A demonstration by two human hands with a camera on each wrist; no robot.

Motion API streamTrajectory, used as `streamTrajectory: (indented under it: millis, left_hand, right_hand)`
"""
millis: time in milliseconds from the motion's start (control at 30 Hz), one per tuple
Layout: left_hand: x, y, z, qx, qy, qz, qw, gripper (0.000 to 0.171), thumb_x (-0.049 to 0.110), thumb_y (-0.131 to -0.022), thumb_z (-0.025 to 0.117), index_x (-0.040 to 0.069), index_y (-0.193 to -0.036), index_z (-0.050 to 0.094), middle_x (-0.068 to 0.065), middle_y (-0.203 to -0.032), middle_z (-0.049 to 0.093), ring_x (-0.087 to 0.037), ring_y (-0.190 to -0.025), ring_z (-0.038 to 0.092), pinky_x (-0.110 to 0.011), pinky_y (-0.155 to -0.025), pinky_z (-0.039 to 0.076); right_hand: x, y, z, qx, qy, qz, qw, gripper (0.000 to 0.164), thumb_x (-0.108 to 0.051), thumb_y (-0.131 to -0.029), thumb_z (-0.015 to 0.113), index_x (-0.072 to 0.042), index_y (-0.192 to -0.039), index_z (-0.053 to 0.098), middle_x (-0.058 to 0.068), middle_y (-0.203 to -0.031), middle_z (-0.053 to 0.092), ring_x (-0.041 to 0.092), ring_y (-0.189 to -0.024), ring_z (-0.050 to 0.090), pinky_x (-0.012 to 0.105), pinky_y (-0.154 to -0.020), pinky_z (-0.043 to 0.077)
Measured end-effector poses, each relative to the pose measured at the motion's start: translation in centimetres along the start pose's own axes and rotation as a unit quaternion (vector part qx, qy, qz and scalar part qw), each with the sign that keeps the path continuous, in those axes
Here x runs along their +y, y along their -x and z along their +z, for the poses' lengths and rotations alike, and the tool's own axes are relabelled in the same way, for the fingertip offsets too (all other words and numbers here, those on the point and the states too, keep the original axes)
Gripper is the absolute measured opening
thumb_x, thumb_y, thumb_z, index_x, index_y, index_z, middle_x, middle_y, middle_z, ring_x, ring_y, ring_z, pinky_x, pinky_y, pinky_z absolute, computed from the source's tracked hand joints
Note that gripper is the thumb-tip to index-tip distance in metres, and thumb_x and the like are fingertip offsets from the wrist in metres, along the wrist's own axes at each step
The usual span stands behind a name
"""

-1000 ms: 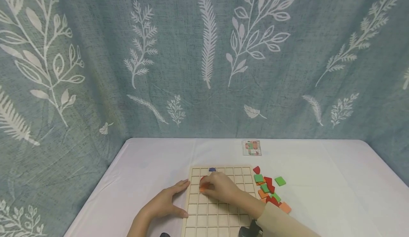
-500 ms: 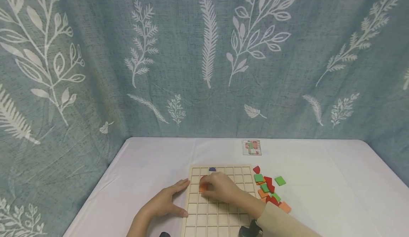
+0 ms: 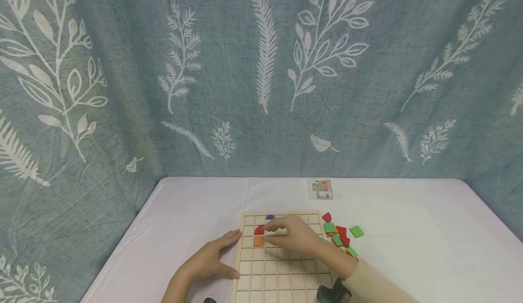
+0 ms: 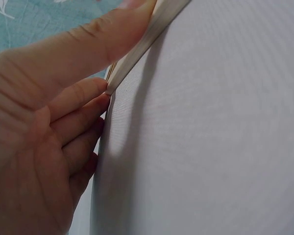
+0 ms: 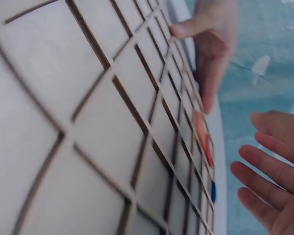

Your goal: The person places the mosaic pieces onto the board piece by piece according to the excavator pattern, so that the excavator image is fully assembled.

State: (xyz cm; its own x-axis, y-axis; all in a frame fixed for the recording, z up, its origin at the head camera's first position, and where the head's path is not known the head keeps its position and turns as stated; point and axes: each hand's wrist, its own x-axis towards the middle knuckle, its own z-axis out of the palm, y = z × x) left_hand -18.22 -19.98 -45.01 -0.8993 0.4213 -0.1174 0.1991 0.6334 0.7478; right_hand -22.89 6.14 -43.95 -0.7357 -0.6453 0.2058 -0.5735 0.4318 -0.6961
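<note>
A pale wooden grid board (image 3: 271,267) lies on the white table. In its upper left cells sit an orange square tile (image 3: 259,241), a red rounded tile (image 3: 259,230) just beyond it, and a blue tile (image 3: 270,217) near the far edge. My right hand (image 3: 298,236) hovers over the board just right of the orange and red tiles, its fingers apart and holding nothing. Thumb and fingertips of my left hand (image 3: 209,260) touch the board's left edge; the left wrist view shows those fingers (image 4: 81,115) extended along the rim.
Right of the board lies a loose heap of red, green and orange tiles, partly behind my right arm. A green tile (image 3: 357,231) lies apart from it. A small patterned card (image 3: 320,189) is at the back of the table, before a leaf-print curtain (image 3: 286,149).
My right hand has let go of the orange tile and drawn back to the right, fingers spreading. The orange tile now lies uncovered in its cell. My left hand stays at the board's edge.
</note>
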Motion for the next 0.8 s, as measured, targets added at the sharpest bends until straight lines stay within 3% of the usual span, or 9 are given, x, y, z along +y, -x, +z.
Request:
streamTrajectory:
  millis: [300,467,600,800]
  left_hand:
    - [0.2,-0.1,0.1,0.000,0.000,-0.007,1.0000,0.098,0.036,-0.056,0.083,0.007,-0.139,0.041,-0.014,-0.147,0.032,-0.041,-0.136,0.023,-0.062,-0.107,0.018]
    - [0.3,-0.2,0.0,0.003,0.000,-0.010,0.9999,0.098,0.037,-0.056,0.084,0.008,-0.139,0.041,-0.014,-0.148,0.032,-0.041,-0.136,0.023,-0.062,-0.107,0.018]
    - [0.2,-0.2,0.0,0.003,-0.002,-0.009,0.9999,0.098,0.037,-0.056,0.084,0.008,-0.139,0.041,-0.014,-0.148,0.032,-0.041,-0.136,0.023,-0.061,-0.107,0.018]
    - [0.2,-0.1,-0.1,0.004,-0.003,-0.013,0.9999,0.098,0.037,-0.056,0.084,0.009,-0.139,0.041,-0.013,-0.148,0.032,-0.041,-0.136,0.023,-0.062,-0.107,0.018]
  right_hand:
    - [2.7,4.8,-4.4,0.069,-0.030,0.030,0.997,0.031,-0.028,-0.086,0.065,-0.006,-0.108,0.067,0.006,-0.107,0.068,0.021,-0.097,0.064,0.033,-0.085,0.053]
    - [3.9,7.5,-6.9,0.105,-0.016,0.060,0.992,0.023,-0.012,-0.085,0.066,-0.004,-0.107,0.067,0.008,-0.107,0.068,0.023,-0.097,0.064,0.033,-0.083,0.054]
    - [4.5,9.1,-8.5,0.116,0.010,0.096,0.988,0.021,-0.004,-0.084,0.065,-0.004,-0.105,0.067,0.008,-0.103,0.069,0.024,-0.096,0.064,0.033,-0.081,0.055]
    - [4.8,10.5,-8.8,0.116,0.017,0.191,0.975,0.021,-0.010,-0.080,0.070,-0.007,-0.101,0.068,0.005,-0.098,0.070,0.025,-0.093,0.065,0.035,-0.079,0.055]
